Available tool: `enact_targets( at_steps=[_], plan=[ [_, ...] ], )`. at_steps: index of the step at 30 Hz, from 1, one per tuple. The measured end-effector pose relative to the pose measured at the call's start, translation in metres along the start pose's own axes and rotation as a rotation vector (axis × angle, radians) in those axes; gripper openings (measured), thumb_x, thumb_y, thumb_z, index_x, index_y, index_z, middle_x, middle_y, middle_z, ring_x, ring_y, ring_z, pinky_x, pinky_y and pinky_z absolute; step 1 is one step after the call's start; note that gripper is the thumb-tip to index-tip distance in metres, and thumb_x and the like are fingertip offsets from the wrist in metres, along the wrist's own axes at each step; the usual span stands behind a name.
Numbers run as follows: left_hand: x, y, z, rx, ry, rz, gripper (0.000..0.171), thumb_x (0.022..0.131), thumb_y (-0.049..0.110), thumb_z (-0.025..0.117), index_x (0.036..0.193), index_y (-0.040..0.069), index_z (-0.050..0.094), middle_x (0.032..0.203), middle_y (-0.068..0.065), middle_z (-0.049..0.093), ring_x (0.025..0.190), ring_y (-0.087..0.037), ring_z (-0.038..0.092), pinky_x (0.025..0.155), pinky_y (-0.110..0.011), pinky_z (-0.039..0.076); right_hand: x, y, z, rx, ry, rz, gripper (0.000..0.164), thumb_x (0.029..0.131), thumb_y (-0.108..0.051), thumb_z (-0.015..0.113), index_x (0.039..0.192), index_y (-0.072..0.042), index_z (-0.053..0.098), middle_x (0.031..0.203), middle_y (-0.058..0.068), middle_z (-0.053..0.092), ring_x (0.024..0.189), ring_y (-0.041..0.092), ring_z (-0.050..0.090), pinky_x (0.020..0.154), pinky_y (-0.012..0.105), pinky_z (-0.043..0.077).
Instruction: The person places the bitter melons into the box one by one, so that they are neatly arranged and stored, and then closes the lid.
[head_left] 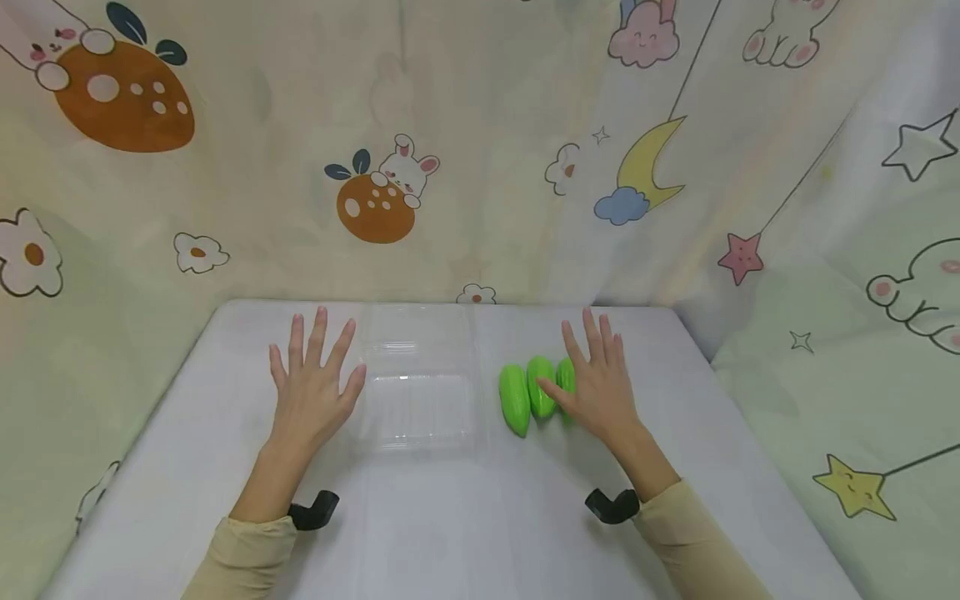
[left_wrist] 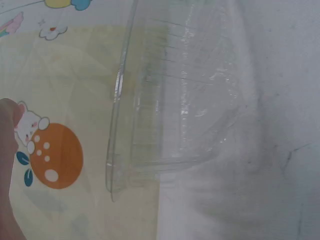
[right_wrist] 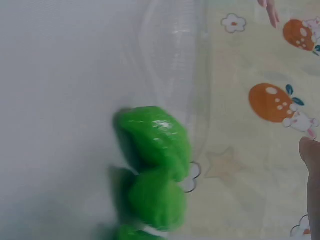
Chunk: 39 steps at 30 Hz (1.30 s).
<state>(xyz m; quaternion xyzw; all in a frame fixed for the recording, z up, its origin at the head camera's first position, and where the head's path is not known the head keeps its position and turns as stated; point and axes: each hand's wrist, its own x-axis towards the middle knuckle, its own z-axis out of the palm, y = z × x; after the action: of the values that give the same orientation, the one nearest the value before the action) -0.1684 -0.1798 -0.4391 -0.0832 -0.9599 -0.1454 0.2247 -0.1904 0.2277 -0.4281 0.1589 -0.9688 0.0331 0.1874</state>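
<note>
A clear plastic container (head_left: 423,412) with a hinged lid part lies opened out at the middle of the table. My left hand (head_left: 311,396) is held to its left, fingers straight and spread, with nothing in it. To the container's right, several glossy green tapered pieces (head_left: 514,398), their exact kind unclear, stand side by side. My right hand (head_left: 596,392) is over the right end of that row, fingers spread, holding nothing and partly hiding the rightmost piece. The right wrist view shows the green pieces (right_wrist: 157,140) close up; the left wrist view shows the container's wall (left_wrist: 117,95).
A white table (head_left: 435,533) carries everything. Behind it hangs a cartoon-printed cloth (head_left: 495,183), which also covers the sides. Black wrist mounts (head_left: 315,510) sit at both cuffs. A thin cord or strap (head_left: 93,496) hangs at the table's left edge.
</note>
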Motion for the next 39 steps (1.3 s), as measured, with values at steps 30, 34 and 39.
enact_targets(
  at_steps=[30, 34, 39],
  plan=[
    [-0.03, -0.036, -0.001, -0.701, -0.053, -0.137, 0.077, 0.087, 0.022, 0.062, 0.151, 0.033, 0.021, 0.162, 0.001, 0.001, 0.148, -0.033, 0.002, 0.1, -0.079, 0.009, -0.043, 0.075, 0.004, 0.429, -0.225, 0.053, 0.091, 0.083, -0.034, 0.072, 0.153, -0.012, 0.018, 0.159, 0.019, 0.002, 0.144, 0.045, 0.007, 0.103, 0.071, 0.024],
    [-0.031, -0.035, 0.003, -0.735, -0.077, -0.143, 0.079, 0.085, 0.02, 0.064, 0.152, 0.029, 0.022, 0.162, -0.002, 0.001, 0.148, -0.035, 0.003, 0.101, -0.079, 0.009, -0.053, 0.09, 0.007, 0.478, -0.315, 0.083, 0.088, 0.084, -0.033, 0.071, 0.152, -0.012, 0.02, 0.157, 0.022, 0.001, 0.141, 0.05, 0.01, 0.1, 0.074, 0.025],
    [-0.031, -0.037, 0.006, -0.802, -0.101, -0.136, 0.081, 0.083, 0.017, 0.064, 0.152, 0.023, 0.022, 0.162, -0.007, 0.0, 0.147, -0.039, 0.004, 0.101, -0.078, 0.009, -0.058, 0.105, 0.009, 0.557, -0.368, 0.088, 0.088, 0.083, -0.028, 0.073, 0.151, -0.008, 0.021, 0.156, 0.024, 0.001, 0.139, 0.055, 0.01, 0.096, 0.077, 0.024]
  ],
)
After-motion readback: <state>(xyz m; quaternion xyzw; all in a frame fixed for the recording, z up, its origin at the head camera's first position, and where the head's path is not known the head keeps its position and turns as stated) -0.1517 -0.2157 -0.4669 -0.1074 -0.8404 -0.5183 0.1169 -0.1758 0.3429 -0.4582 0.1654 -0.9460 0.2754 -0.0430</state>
